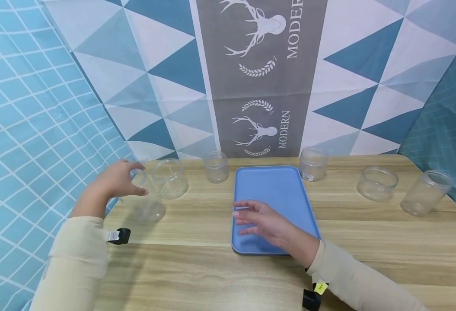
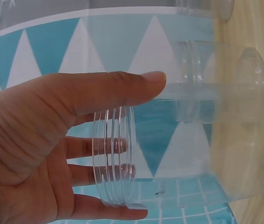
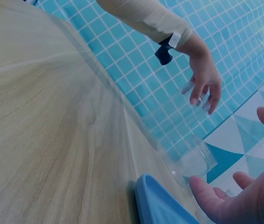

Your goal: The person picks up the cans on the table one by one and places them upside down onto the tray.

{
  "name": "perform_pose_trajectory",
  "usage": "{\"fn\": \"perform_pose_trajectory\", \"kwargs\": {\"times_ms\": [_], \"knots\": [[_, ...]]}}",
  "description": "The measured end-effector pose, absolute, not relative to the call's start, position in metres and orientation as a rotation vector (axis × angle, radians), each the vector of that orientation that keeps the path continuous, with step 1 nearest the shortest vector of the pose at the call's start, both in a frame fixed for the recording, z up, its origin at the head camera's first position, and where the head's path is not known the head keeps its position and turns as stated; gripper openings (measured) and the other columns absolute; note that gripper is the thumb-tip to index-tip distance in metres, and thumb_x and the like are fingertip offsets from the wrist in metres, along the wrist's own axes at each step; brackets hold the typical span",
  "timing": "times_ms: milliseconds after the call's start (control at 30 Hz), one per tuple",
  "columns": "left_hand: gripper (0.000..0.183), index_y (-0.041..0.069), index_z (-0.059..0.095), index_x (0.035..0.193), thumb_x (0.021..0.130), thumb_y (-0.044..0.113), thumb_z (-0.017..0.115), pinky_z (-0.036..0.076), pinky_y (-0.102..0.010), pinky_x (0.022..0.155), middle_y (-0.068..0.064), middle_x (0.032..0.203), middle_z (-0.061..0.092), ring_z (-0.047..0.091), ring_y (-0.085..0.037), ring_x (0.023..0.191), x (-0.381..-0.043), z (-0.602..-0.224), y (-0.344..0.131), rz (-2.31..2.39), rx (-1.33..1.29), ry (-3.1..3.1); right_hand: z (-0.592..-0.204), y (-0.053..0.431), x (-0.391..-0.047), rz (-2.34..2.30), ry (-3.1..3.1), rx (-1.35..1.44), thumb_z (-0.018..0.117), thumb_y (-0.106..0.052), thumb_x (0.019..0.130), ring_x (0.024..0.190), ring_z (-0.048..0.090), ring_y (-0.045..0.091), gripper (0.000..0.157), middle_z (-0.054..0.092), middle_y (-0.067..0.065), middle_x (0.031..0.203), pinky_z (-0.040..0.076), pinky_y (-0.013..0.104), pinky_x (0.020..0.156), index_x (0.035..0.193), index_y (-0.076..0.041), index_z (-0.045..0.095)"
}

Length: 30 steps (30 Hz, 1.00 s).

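Note:
My left hand point(image 1: 115, 179) is around the neck of a tall clear plastic jar point(image 1: 150, 211) at the table's left. In the left wrist view the thumb lies along the near side of the ridged rim, and the fingers point(image 2: 83, 175) show behind it through the clear wall. The jar stands upright on the table. Over the lower left part of a blue tray point(image 1: 278, 185), my right hand point(image 1: 264, 222) hovers with loosely bent fingers and holds nothing. Just beyond the left hand stands a shorter, wide clear jar point(image 1: 171, 183).
A small clear jar point(image 1: 216, 168) stands left of the tray's far end, and a labelled clear jar point(image 1: 313, 164) at its right corner. Farther right are a low wide jar point(image 1: 376, 185) and a tall jar point(image 1: 424, 196). Patterned cloth point(image 1: 165, 65) hangs behind the wooden table point(image 1: 196, 276).

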<state>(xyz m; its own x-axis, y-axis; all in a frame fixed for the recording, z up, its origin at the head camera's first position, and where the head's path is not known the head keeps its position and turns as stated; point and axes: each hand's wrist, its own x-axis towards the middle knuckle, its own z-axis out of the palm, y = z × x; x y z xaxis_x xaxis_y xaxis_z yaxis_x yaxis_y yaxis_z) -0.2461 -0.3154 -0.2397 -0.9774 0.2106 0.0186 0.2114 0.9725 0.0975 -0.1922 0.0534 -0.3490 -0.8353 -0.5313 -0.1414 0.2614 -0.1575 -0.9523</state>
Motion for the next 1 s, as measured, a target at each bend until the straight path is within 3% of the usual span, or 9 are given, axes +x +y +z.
{"fn": "perform_pose_trajectory", "kwargs": {"times_ms": [233,467,733,1000], "knots": [[0.078,0.006,0.05,0.122,0.063,0.053,0.071,0.035,-0.059,0.084,-0.027,0.124,0.041,0.032,-0.045,0.115,-0.236,-0.233,-0.317,-0.212,-0.391,-3.073,-0.35,0.052,-0.197,-2.092,1.568,-0.284,0.063,-0.022,0.081,0.115,0.036,0.038,0.057,0.041,0.015,0.124,0.039,0.048,0.09,0.128,-0.002,0.039],[0.08,0.008,0.049,0.122,0.063,0.06,0.067,0.044,-0.052,0.075,-0.02,0.122,0.046,0.049,-0.04,0.102,-0.228,-0.229,-0.313,-0.305,-0.456,-3.048,-0.349,0.052,-0.198,-2.135,1.556,-0.249,0.065,-0.024,0.079,0.117,0.034,0.038,0.063,0.04,0.014,0.124,0.037,0.048,0.092,0.131,-0.002,0.036],[0.071,0.015,0.048,0.122,0.066,0.051,0.07,0.045,-0.047,0.077,-0.008,0.124,0.047,0.047,-0.033,0.107,-0.228,-0.238,-0.31,-0.563,-0.545,-3.007,-0.352,0.053,-0.199,-2.173,1.506,-0.297,0.066,-0.011,0.077,0.117,0.038,0.033,0.067,0.028,0.018,0.137,0.035,0.05,0.094,0.134,-0.006,0.033],[0.066,0.021,0.048,0.123,0.067,0.045,0.072,0.046,-0.045,0.076,-0.004,0.123,0.046,0.048,-0.029,0.107,-0.229,-0.249,-0.305,-0.746,-0.562,-2.946,-0.351,0.057,-0.199,-2.138,1.46,-0.413,0.064,-0.006,0.077,0.123,0.031,0.035,0.068,0.025,0.007,0.14,0.038,0.055,0.088,0.136,-0.018,0.032]]}}
